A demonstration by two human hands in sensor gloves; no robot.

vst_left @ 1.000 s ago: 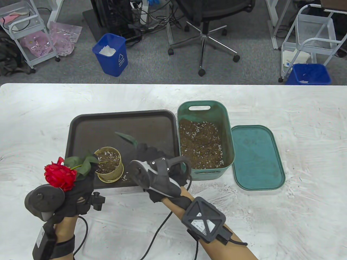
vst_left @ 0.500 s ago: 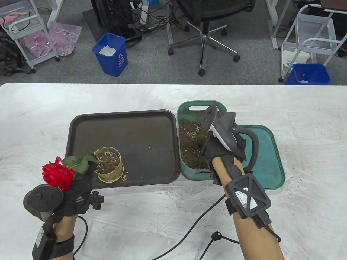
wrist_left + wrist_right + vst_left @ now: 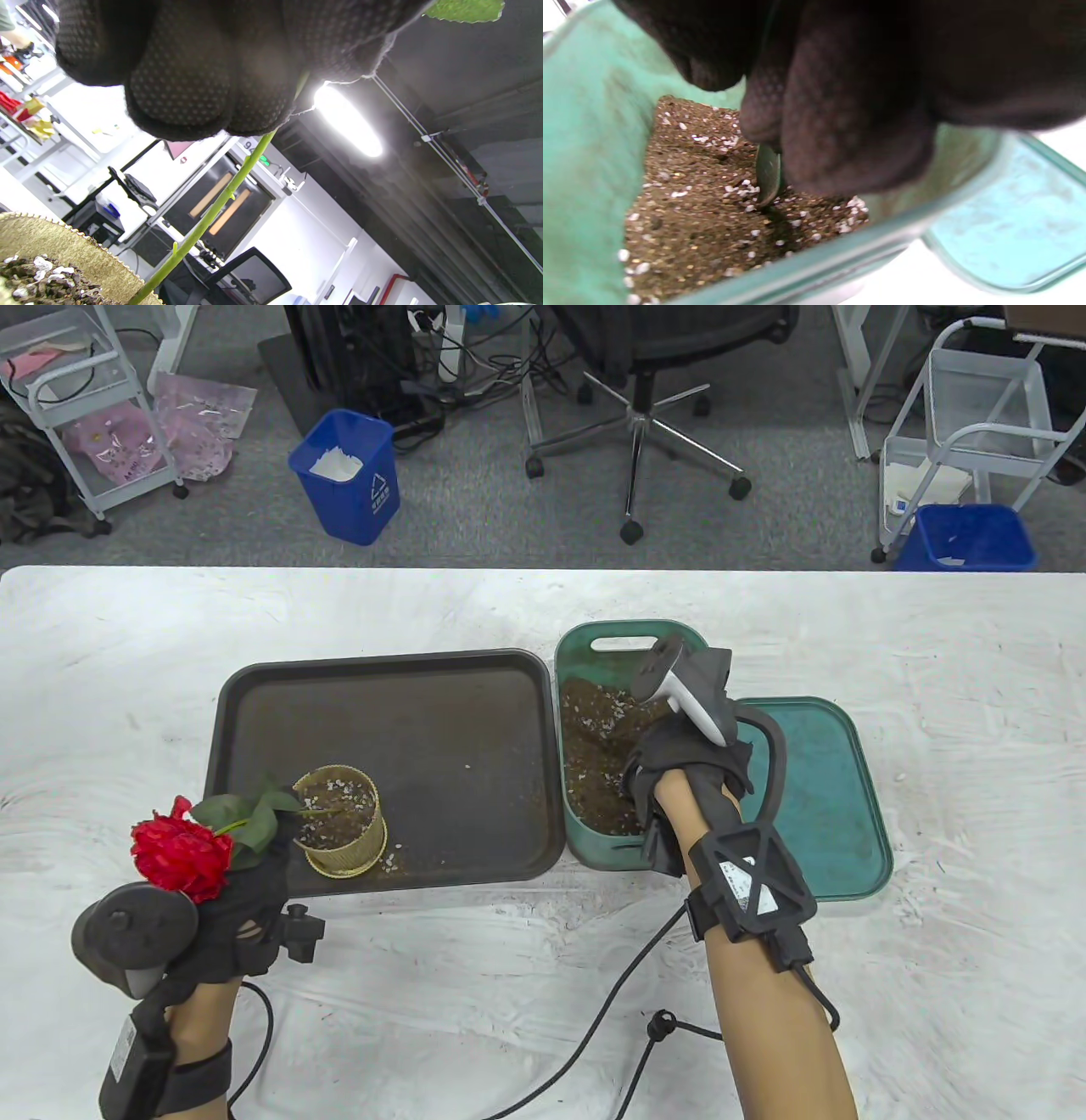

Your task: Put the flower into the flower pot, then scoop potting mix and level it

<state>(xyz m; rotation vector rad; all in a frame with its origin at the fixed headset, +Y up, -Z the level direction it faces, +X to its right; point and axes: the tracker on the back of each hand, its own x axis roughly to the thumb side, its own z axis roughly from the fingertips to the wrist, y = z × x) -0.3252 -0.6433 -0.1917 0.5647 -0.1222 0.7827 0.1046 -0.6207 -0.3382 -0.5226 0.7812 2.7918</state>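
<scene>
Gripping a smooth green scoop (image 3: 768,178), right hand (image 3: 691,755) meets gritty potting mix (image 3: 594,746).

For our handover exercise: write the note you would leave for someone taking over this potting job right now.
Left hand holds the flower by its stem, which slants into the flower pot on the black tray.
Right hand grips a scoop with its tip in the potting mix in the green bin.
Done: flower in pot, some mix there.
Left: scoop more mix, level it.
</scene>
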